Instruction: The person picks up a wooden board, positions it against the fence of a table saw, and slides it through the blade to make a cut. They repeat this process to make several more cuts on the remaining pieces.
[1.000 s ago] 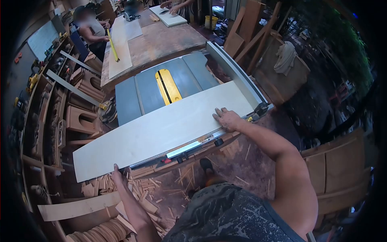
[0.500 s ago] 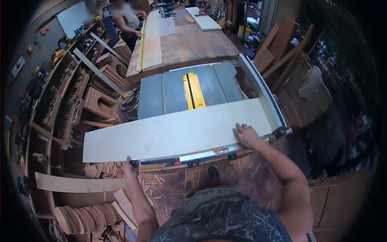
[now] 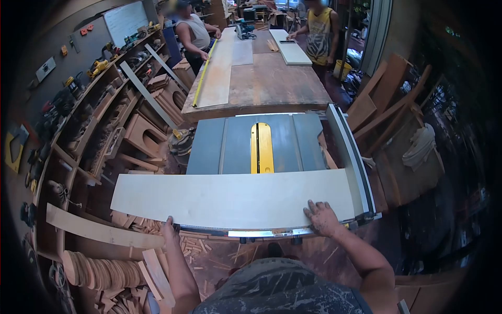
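Note:
A long pale wooden board (image 3: 230,196) lies across the near end of a table saw (image 3: 209,146), its right end close to the fence (image 3: 351,154). My left hand (image 3: 170,231) grips the board's near edge left of centre, thumb on top and fingers hidden underneath. Toward the right end, my right hand (image 3: 321,217) rests flat on the board with its fingers spread. Just beyond the board's far edge shows the yellow throat plate (image 3: 262,146) with its dark slot; no raised blade can be made out.
A large worktable (image 3: 282,86) adjoins the saw, bearing a circular saw (image 3: 245,31) and a white panel (image 3: 290,48). One person (image 3: 196,31) holds a yellow tape measure (image 3: 205,73); another person (image 3: 319,34) stands opposite. Wood offcuts (image 3: 193,246) litter the floor; shelves (image 3: 99,104) line the left.
My view has tilted upward, bringing more of the far worktable and both people into sight. Both hands stay on the board, which now appears straighter across the saw.

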`<move>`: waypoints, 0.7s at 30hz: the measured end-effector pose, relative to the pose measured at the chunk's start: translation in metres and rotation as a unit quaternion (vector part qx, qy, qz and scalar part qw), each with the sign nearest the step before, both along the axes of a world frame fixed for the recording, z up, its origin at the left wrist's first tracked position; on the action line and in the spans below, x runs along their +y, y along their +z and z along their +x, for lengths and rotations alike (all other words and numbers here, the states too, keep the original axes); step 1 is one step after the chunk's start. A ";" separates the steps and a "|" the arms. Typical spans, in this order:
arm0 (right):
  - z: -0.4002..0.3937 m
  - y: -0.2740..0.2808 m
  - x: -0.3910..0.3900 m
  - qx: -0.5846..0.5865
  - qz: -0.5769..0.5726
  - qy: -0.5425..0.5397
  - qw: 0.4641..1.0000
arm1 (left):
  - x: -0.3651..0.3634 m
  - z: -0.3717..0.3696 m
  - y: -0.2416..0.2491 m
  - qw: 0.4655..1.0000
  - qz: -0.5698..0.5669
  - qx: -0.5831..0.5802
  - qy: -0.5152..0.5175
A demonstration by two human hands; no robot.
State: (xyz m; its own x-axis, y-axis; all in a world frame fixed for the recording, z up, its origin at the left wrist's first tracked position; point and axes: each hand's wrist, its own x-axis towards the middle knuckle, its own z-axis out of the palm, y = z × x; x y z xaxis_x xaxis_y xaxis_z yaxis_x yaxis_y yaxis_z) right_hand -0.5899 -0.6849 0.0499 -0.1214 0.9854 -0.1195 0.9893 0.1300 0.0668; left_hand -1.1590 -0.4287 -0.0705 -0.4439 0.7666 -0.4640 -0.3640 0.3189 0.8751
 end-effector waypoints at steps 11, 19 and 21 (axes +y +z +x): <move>0.020 0.000 -0.008 0.084 -0.014 0.007 0.996 | -0.005 -0.008 -0.017 0.996 0.034 -0.076 -0.033; 0.010 0.021 -0.002 0.087 -0.058 -0.026 0.994 | -0.016 -0.016 -0.030 0.974 0.095 -0.192 -0.072; 0.004 0.029 0.000 0.086 -0.066 -0.030 0.994 | -0.020 -0.022 -0.034 0.971 0.094 -0.214 -0.056</move>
State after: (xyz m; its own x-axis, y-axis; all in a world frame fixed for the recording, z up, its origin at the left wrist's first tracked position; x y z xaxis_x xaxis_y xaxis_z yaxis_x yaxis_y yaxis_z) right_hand -0.5854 -0.6853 0.0792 -0.0930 0.9683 -0.2316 0.9907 0.0668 -0.1183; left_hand -1.1809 -0.4485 -0.1045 -0.1502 0.8878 -0.4351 -0.6800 0.2267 0.6973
